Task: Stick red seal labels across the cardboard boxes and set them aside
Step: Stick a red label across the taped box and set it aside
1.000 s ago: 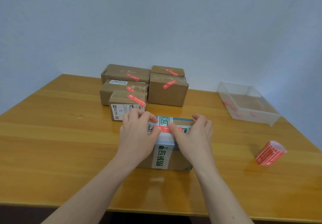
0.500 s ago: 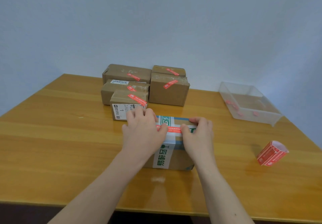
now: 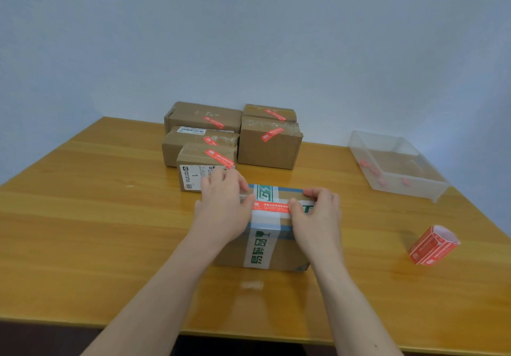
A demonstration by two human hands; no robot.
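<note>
From my remote seat I see the wooden table (image 3: pixel 83 217) running across the whole view, and at its far middle a cluster of five sealed cardboard boxes (image 3: pixel 204 140), each already wearing one red strip set at a slant. Nearer to me, at the table's centre, sits the sixth box, the taped box (image 3: pixel 265 247), with white tape printed in green running front to back over its top and down its near face. My left hand (image 3: pixel 224 211) lies over the box's top left part, fingers curled over the far edge and thumb pressed on the left end of the red seal label (image 3: pixel 272 206). That label lies flat on the box top with its long axis running left to right, crossing the white tape at a right angle. My right hand (image 3: pixel 318 211) covers the top right part, thumb pressing the label's right end, fingers bent over the far edge. Against the picture from half a second back, my two thumbs sit farther apart, so more of the red strip shows between them. Further right stands one clear plastic bin (image 3: pixel 398 187) holding a few small red scraps, and nearest the right edge lies one roll of red labels (image 3: pixel 431 247) on its side.
</note>
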